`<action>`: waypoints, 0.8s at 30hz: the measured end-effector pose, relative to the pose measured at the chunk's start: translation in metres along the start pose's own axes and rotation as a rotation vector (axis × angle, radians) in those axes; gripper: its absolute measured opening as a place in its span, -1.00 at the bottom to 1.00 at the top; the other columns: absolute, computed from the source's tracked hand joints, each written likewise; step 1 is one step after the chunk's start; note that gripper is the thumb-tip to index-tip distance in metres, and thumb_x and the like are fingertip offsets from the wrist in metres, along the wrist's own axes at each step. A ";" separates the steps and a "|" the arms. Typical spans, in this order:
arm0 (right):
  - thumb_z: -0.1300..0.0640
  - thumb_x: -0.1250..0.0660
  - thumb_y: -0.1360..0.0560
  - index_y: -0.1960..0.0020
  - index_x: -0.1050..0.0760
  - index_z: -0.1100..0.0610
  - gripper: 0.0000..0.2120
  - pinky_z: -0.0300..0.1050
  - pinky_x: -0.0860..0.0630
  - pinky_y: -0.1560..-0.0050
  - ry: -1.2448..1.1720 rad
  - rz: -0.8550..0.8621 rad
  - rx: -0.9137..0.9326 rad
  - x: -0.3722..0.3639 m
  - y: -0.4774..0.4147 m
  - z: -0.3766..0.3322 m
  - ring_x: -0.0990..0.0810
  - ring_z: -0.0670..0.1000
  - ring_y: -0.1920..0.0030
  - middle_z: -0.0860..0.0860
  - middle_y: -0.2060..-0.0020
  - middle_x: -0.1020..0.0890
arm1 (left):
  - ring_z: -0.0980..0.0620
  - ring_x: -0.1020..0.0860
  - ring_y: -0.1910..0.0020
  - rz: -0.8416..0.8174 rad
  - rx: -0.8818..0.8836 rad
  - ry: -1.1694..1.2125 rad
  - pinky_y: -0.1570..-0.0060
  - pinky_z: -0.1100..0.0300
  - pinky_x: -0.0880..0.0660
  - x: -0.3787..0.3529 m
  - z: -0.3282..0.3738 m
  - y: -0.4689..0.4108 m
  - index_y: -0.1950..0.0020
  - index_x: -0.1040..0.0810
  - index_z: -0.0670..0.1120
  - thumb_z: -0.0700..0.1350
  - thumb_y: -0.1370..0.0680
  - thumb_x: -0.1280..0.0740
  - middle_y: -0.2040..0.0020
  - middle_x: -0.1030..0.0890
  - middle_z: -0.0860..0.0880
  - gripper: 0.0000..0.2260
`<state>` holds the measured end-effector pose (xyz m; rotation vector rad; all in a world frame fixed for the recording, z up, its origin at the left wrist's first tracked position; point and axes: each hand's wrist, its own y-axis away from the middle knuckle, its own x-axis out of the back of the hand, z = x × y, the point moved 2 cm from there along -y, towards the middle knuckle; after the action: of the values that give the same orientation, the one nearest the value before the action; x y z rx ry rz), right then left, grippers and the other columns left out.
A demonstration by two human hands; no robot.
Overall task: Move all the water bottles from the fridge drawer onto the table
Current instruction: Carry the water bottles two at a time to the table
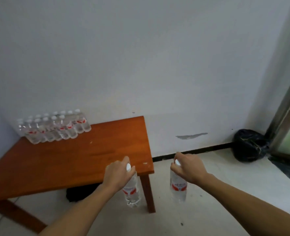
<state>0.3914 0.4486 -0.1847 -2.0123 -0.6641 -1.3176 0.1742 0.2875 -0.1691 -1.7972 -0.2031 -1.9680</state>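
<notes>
My left hand grips a clear water bottle by its white-capped neck; the bottle hangs upright just off the near right corner of the wooden table. My right hand holds a second water bottle the same way, over the floor to the right of the table. Both bottles have red and white labels. Several more water bottles stand in tight rows at the table's far left corner against the wall. The fridge drawer is out of view.
A white wall runs behind the table. A black bag lies in the floor corner at the right, beside a metal door frame. Something dark sits under the table. The floor is pale tile.
</notes>
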 end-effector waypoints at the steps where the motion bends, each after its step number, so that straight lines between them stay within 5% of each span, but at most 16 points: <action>1: -0.28 -0.12 -0.42 0.13 -0.33 -0.07 -0.71 -0.34 -0.30 0.43 -0.011 -0.009 0.034 -0.006 -0.022 -0.007 -0.47 -0.15 0.41 -0.10 0.34 -0.51 | 0.21 -0.39 0.46 -0.001 0.033 -0.008 0.45 0.34 -0.21 0.001 -0.013 -0.009 0.15 -0.32 0.09 0.17 -0.56 -0.20 0.40 -0.40 0.16 -0.80; 4: -0.35 -0.02 -0.40 0.15 -0.31 -0.08 -0.64 -0.35 -0.22 0.44 -0.065 -0.009 0.160 -0.021 -0.083 -0.033 -0.40 -0.20 0.47 -0.13 0.41 -0.44 | 0.19 -0.45 0.42 0.020 0.146 -0.008 0.44 0.32 -0.29 0.006 -0.054 -0.029 0.12 -0.33 0.10 0.19 -0.55 -0.20 0.36 -0.47 0.14 -0.80; 13: -0.20 -0.22 -0.49 0.19 -0.30 -0.07 -0.77 -0.37 -0.13 0.48 -0.131 -0.108 0.327 -0.100 -0.210 -0.128 -0.34 -0.20 0.51 -0.16 0.47 -0.36 | 0.20 -0.51 0.36 0.030 0.418 0.001 0.39 0.36 -0.45 0.012 -0.197 -0.052 0.08 -0.35 0.10 0.19 -0.55 -0.24 0.30 -0.51 0.15 -0.81; 18: -0.23 -0.17 -0.52 0.11 -0.34 -0.05 -0.75 -0.35 -0.21 0.50 -0.062 -0.143 0.322 -0.156 -0.270 -0.193 -0.37 -0.17 0.47 -0.11 0.40 -0.43 | 0.19 -0.50 0.35 -0.024 0.387 -0.041 0.42 0.42 -0.32 0.007 -0.295 -0.077 0.01 -0.38 0.08 0.18 -0.56 -0.22 0.27 -0.51 0.15 -0.81; 24: -0.22 -0.20 -0.53 0.06 -0.31 -0.05 -0.76 -0.37 -0.13 0.50 -0.062 -0.138 0.201 -0.193 -0.336 -0.270 -0.33 -0.19 0.48 -0.16 0.41 -0.36 | 0.13 -0.53 0.29 -0.017 0.291 -0.073 0.32 0.29 -0.41 0.020 -0.399 -0.135 0.00 -0.37 0.05 0.19 -0.56 -0.20 0.22 -0.54 0.11 -0.77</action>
<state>-0.0805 0.4617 -0.2044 -1.8782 -0.9406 -1.2174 -0.2445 0.2378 -0.1759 -1.6816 -0.5027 -1.7789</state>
